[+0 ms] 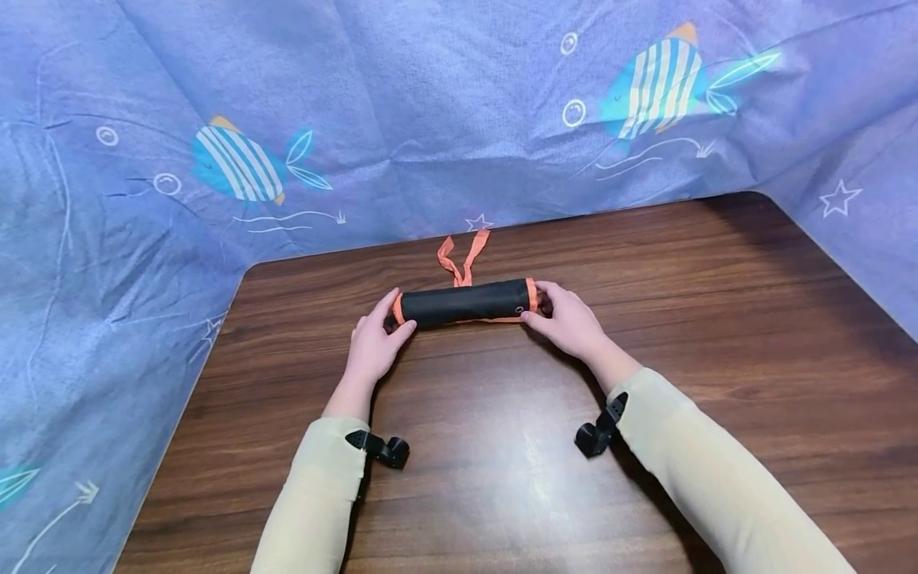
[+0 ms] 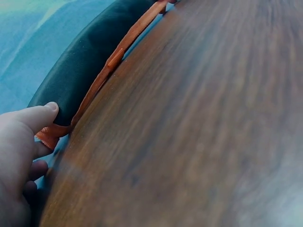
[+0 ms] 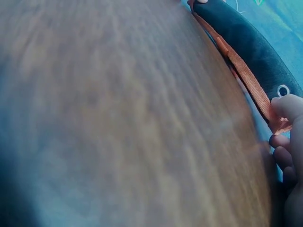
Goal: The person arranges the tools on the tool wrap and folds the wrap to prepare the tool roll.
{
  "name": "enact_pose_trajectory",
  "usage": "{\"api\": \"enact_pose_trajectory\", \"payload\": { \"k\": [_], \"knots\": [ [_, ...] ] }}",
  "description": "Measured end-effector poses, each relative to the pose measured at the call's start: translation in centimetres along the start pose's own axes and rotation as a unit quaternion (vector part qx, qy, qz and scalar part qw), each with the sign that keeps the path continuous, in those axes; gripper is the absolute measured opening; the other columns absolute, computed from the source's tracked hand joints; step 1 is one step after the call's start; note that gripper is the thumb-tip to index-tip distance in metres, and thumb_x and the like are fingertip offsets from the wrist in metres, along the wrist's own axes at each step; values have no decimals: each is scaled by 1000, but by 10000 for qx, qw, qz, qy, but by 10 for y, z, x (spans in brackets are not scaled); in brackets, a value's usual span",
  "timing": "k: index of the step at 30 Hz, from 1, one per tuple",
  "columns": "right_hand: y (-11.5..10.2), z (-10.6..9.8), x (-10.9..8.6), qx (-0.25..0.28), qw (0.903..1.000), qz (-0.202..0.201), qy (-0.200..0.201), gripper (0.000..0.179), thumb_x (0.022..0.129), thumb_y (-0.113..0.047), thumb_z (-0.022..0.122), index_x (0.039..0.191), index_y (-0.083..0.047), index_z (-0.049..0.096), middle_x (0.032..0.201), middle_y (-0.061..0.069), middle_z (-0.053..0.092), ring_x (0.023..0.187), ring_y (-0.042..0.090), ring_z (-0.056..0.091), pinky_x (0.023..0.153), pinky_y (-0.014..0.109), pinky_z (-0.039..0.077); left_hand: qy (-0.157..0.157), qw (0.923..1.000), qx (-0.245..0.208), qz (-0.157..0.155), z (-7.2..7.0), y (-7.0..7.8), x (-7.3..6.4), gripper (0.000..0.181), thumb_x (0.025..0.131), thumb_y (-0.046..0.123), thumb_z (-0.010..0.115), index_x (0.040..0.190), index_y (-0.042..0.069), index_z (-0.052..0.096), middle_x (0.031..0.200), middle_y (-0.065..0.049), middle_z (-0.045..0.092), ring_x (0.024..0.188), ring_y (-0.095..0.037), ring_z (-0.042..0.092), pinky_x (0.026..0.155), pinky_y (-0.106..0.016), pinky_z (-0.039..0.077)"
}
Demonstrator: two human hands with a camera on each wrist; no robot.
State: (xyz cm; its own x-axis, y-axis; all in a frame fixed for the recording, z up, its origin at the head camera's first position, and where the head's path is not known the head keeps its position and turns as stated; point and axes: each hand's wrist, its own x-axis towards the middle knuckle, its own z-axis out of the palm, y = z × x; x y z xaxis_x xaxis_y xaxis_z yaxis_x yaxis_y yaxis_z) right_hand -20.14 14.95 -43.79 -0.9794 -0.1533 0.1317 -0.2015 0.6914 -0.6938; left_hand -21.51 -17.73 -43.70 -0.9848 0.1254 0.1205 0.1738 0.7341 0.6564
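Note:
A rolled black fabric bundle [image 1: 464, 304] with orange trim at both ends lies across the far middle of the table. Two orange ties [image 1: 466, 267] stick out behind it. My left hand [image 1: 373, 343] grips its left end, thumb on the near side; in the left wrist view the thumb [image 2: 42, 116] presses the dark cloth by the orange edging [image 2: 102, 75]. My right hand [image 1: 570, 323] holds the right end, its thumb [image 3: 286, 106] close to a small pale ring mark [image 3: 282, 90] in the right wrist view. What lies inside the roll is hidden.
The brown wood-grain table [image 1: 473, 446] reaches back to a blue cloth backdrop [image 1: 445, 112] printed with fish, which also hangs along both sides. A black wrist camera sits on each sleeve, the left one [image 1: 390, 452] and the right one [image 1: 591, 438].

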Motion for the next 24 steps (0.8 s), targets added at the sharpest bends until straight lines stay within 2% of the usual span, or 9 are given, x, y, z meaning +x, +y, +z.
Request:
{"api": "enact_pose_trajectory", "payload": {
  "k": [8,15,24],
  "knots": [
    [-3,3,0,-76,10000,21,-23,59,85,-33,64,132,-2,47,107,12,62,97,26,55,82,45,42,234,9997,-77,-23,-2,-4,-1,59,89,32,62,142,16,42,109,-9,63,89,-28,49,87,-47,31],
    [-2,4,1,-87,9999,-102,-47,43,87,-30,62,121,-3,56,107,11,61,98,26,55,84,44,42,233,9997,-103,-16,-3,-4,-2,58,90,32,61,142,15,42,112,-8,63,88,-27,49,87,-47,31],
    [-2,4,0,-35,10000,3,-50,41,88,-28,60,121,-4,56,108,10,62,97,25,56,85,43,41,153,9998,135,-83,-3,0,1,50,90,27,61,137,16,48,118,-7,62,93,-28,50,90,-49,31]
  ]
}}
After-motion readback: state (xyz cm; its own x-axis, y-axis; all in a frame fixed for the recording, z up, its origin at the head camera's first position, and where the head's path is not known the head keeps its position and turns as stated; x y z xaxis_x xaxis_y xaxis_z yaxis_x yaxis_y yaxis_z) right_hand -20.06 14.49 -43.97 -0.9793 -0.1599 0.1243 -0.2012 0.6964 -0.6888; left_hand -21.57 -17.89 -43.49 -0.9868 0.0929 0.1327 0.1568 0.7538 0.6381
